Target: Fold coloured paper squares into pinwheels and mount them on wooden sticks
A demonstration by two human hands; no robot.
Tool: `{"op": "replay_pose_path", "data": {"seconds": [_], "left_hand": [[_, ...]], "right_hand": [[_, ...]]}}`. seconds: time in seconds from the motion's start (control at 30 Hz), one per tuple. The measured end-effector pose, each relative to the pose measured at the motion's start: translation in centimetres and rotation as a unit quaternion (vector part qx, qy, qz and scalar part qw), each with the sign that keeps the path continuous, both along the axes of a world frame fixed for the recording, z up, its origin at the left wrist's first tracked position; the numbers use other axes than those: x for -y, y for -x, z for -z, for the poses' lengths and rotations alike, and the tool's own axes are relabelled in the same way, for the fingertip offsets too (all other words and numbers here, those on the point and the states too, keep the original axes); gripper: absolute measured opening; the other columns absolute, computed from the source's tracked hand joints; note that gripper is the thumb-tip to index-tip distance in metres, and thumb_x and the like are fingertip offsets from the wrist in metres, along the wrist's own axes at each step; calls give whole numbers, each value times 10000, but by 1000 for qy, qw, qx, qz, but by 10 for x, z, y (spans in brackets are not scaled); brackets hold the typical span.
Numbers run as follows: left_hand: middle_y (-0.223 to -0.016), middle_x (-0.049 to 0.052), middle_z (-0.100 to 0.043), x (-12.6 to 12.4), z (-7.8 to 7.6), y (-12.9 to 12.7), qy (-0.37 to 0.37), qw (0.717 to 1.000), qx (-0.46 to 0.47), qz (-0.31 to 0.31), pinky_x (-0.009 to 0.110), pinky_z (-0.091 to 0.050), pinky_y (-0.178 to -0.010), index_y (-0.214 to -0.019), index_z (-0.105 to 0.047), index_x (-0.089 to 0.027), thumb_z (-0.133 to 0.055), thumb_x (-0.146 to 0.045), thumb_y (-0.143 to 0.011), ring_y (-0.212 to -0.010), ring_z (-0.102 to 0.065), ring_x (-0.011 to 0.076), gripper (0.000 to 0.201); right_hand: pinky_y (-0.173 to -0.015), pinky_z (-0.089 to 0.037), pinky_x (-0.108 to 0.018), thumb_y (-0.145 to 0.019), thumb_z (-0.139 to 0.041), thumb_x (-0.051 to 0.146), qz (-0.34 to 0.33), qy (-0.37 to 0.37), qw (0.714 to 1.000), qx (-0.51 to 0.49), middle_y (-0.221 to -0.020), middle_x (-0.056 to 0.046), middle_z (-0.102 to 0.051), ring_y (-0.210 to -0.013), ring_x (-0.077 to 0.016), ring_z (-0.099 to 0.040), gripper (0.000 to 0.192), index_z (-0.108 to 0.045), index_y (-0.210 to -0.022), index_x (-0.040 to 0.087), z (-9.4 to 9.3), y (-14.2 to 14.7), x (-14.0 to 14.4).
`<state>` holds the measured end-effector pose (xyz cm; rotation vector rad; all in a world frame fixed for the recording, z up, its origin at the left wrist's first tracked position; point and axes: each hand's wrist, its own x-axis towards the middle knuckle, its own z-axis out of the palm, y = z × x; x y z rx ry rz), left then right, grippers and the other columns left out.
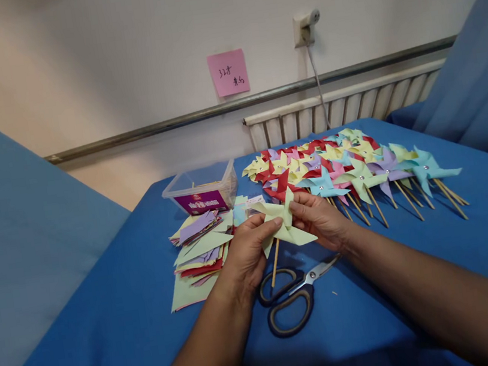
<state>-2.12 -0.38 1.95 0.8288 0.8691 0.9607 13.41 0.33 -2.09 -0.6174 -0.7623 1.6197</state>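
- left hand [247, 252] and right hand [319, 218] both pinch a pale green pinwheel [283, 223] above the blue table [112, 341]
- scissors [291, 297] at six o'clock; paper squares [198, 247] at nine; finished pinwheels [351, 171] at two; plastic box [202, 189] at eleven

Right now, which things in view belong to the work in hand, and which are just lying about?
In use:
- left hand and right hand, both gripping the pale green pinwheel
- its wooden stick
- stack of cut paper
- clear plastic box
- finished pinwheels

Lying about:
- scissors, untouched on the blue cloth
- pink note on the wall
- radiator
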Motion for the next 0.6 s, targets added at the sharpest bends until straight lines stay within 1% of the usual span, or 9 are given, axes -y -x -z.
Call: {"op": "replay_pose_path", "data": {"seconds": [0.13, 0.17, 0.27, 0.3, 0.37, 0.43, 0.47, 0.6], "left_hand": [[-793, 109, -765, 2, -2, -1, 15, 1000, 7, 0, 278, -536, -644, -900, -744, -94, -850, -146, -602, -619, -692, 188, 321], [-792, 107, -764, 2, -2, -1, 17, 1000, 7, 0, 277, -533, -640, -898, -744, -94, -848, -143, -605, -614, -690, 185, 315], [-778, 103, -762, 3, -4, -2, 17, 1000, 3, 5, 268, -527, -630, -880, -747, -90, -845, -139, -609, -593, -678, 171, 293], [-775, 101, -761, 3, -4, -2, 17, 1000, 3, 5, 265, -528, -636, -877, -748, -90, -847, -137, -606, -595, -678, 168, 292], [-786, 101, -763, 2, -3, -2, 17, 1000, 3, 4, 261, -533, -659, -889, -750, -91, -849, -137, -605, -615, -685, 168, 305], [-808, 106, -766, 2, -3, -2, 16, 1000, 5, 7, 257, -535, -664, -914, -751, -93, -848, -142, -612, -628, -689, 167, 320], [-816, 108, -767, 1, -2, -2, 15, 1000, 6, 8, 257, -536, -663, -922, -751, -95, -847, -142, -615, -629, -689, 167, 325], [-807, 109, -768, 2, -2, -2, 18, 1000, 4, 13, 264, -540, -655, -910, -755, -99, -846, -136, -613, -613, -686, 169, 313]], "right_hand": [[-476, -364, -206, -656, -878, 429, 5, 0, 1000, -23, -658, 44, -605, -508, -68, -443, 363, -688, -873, 209, -4, -1, -1], [-476, -363, -203, -660, -879, 414, 4, -1, 1000, -29, -648, 47, -592, -506, -65, -434, 347, -685, -860, 206, -4, -1, -1], [-468, -346, -187, -655, -891, 351, 7, 3, 999, -47, -588, 66, -535, -486, -50, -395, 308, -642, -742, 192, -5, -2, -1], [-466, -343, -183, -658, -891, 341, 9, 6, 999, -52, -586, 66, -530, -487, -48, -391, 303, -639, -734, 190, -5, -2, -1], [-469, -348, -180, -684, -874, 353, 4, 8, 998, -61, -622, 57, -551, -503, -50, -398, 281, -680, -808, 193, -6, -3, -1], [-476, -358, -182, -706, -858, 369, -11, 4, 998, -66, -673, 43, -576, -527, -55, -412, 304, -710, -907, 196, -6, -4, -1], [-477, -357, -181, -706, -858, 368, -19, -1, 998, -65, -680, 41, -577, -533, -56, -415, 307, -711, -911, 193, -6, -5, -1], [-471, -340, -177, -671, -884, 334, -23, -10, 998, -52, -621, 54, -547, -513, -49, -396, 289, -651, -746, 180, -5, -5, -2]]}}
